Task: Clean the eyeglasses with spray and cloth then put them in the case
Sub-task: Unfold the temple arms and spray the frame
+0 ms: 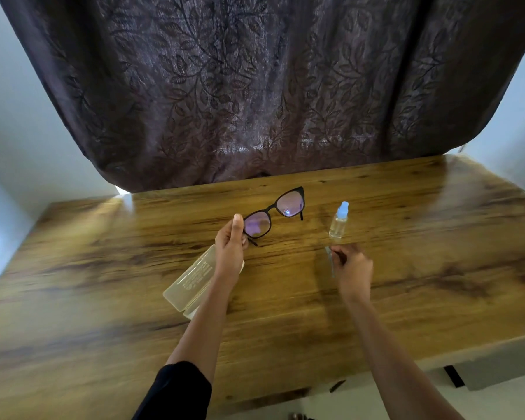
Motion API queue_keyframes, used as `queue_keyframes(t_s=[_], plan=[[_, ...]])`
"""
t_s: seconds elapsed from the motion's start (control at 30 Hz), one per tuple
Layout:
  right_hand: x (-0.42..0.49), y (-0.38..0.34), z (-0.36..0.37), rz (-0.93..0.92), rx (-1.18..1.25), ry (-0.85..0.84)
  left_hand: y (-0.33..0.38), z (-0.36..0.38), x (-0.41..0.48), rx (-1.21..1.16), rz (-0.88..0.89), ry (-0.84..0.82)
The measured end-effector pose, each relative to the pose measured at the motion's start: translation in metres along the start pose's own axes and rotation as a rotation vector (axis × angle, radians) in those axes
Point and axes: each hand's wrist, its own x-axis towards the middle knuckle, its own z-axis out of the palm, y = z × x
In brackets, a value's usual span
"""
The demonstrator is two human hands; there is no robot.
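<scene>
Head view: left hand point(229, 247) pinched shut on the near corner of black-framed eyeglasses with purple-tinted lenses point(272, 213), lifted over a glossy brown wood-grain table point(103, 268), temples folded out behind. Right hand point(353, 268) closed on the edge of a thin, blurred grey-blue cleaning cloth point(330, 262), just below a small clear spray bottle with a light blue cap point(339, 221) standing upright on the table. Pale translucent plastic glasses case point(191, 280) lying open under the left wrist, dark leaf-patterned curtain point(255, 86) hanging behind
</scene>
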Motion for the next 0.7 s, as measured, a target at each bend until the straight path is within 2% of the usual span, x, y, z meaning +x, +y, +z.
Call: queue_keyframes(t_s=[0.33, 0.43, 0.57, 0.7], plan=[[-0.01, 0.014, 0.008, 0.141, -0.262, -0.26, 0.003, 0.001, 0.0, -0.053, -0.003, 0.018], [-0.004, 0.004, 0.007, 0.136, -0.29, -0.226, 0.006, 0.003, 0.0, -0.056, -0.001, 0.016], [0.005, -0.015, 0.006, 0.093, -0.065, -0.105, 0.01, 0.007, -0.001, -0.091, -0.013, 0.014], [0.01, -0.034, 0.004, 0.162, 0.179, -0.124, 0.015, 0.009, -0.001, -0.105, 0.001, 0.01]])
